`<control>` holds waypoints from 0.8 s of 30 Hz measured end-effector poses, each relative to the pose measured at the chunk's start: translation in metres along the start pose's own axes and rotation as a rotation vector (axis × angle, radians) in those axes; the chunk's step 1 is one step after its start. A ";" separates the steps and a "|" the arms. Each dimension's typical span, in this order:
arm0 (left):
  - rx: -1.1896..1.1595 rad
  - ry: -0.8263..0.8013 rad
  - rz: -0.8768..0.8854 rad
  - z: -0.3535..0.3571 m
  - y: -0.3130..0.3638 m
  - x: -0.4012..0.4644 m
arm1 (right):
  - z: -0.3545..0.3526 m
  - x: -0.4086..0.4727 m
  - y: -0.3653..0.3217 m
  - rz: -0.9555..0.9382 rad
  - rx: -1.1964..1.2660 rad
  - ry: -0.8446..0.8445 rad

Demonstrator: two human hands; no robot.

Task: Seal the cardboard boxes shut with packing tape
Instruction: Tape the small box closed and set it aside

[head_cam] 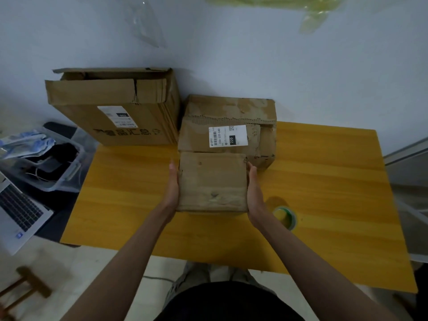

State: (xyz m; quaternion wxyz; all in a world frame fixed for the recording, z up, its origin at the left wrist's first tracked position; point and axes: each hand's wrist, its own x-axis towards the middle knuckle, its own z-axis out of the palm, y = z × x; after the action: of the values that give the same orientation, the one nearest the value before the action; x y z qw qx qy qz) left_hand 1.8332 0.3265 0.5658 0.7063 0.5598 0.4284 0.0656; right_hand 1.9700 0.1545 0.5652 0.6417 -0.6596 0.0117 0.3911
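Note:
A small brown cardboard box (213,181) sits near the middle of the yellow table (324,181). My left hand (173,188) lies flat against its left side and my right hand (254,193) lies flat against its right side, fingers straight. Behind it stands a medium worn box (231,112) with a white shipping label. A large box (111,107) with loose top flaps stands at the back left. A roll of packing tape (286,217) lies on the table just right of my right wrist.
A white wall runs behind the table. Left of the table are a clear plastic bin (51,163) holding dark items and an open laptop (16,212). A wooden stool (23,288) is on the floor at the lower left.

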 end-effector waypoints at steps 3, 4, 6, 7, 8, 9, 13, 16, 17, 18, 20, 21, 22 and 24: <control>-0.128 -0.038 -0.041 0.004 0.000 -0.008 | 0.004 0.004 0.004 0.019 0.070 0.010; -0.148 -0.056 -0.067 0.004 -0.001 -0.010 | 0.004 0.005 0.006 0.028 0.080 0.004; -0.187 -0.066 -0.154 0.004 -0.003 -0.010 | 0.002 0.007 0.014 0.070 0.081 -0.005; -0.212 -0.072 -0.184 0.005 -0.005 -0.011 | 0.000 0.005 0.021 0.084 0.034 -0.007; -0.240 -0.092 -0.208 0.006 -0.009 -0.008 | -0.003 0.002 0.027 0.108 0.005 -0.009; -0.271 -0.084 -0.235 0.006 -0.014 -0.007 | -0.003 0.001 0.031 0.128 -0.016 -0.015; -0.410 0.032 -0.260 -0.003 -0.032 -0.016 | 0.001 -0.001 0.002 -0.070 -0.136 -0.077; -0.411 -0.006 -0.364 -0.002 -0.043 -0.024 | -0.001 0.006 -0.002 -0.249 -0.303 -0.061; -0.358 0.024 -0.363 0.000 -0.042 -0.022 | -0.005 0.007 0.005 -0.233 -0.365 -0.019; -0.312 0.059 -0.344 0.002 -0.040 -0.018 | -0.007 0.005 0.010 -0.205 -0.387 0.036; -0.283 0.056 -0.294 -0.004 -0.033 -0.013 | -0.005 -0.002 0.011 -0.226 -0.383 0.126; -0.259 0.041 -0.257 -0.010 -0.029 -0.013 | -0.001 -0.003 0.011 -0.241 -0.389 0.149; -0.226 0.046 -0.217 -0.016 -0.027 -0.015 | 0.004 -0.004 0.010 -0.250 -0.404 0.166; -0.122 0.130 -0.112 -0.022 -0.020 -0.024 | 0.016 -0.004 0.011 -0.275 -0.457 0.194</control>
State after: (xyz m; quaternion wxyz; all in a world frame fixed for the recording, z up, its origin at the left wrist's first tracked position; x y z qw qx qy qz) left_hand 1.7952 0.3218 0.5618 0.7124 0.4854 0.4991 0.0881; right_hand 1.9535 0.1648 0.5603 0.5194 -0.8169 -0.1049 0.2278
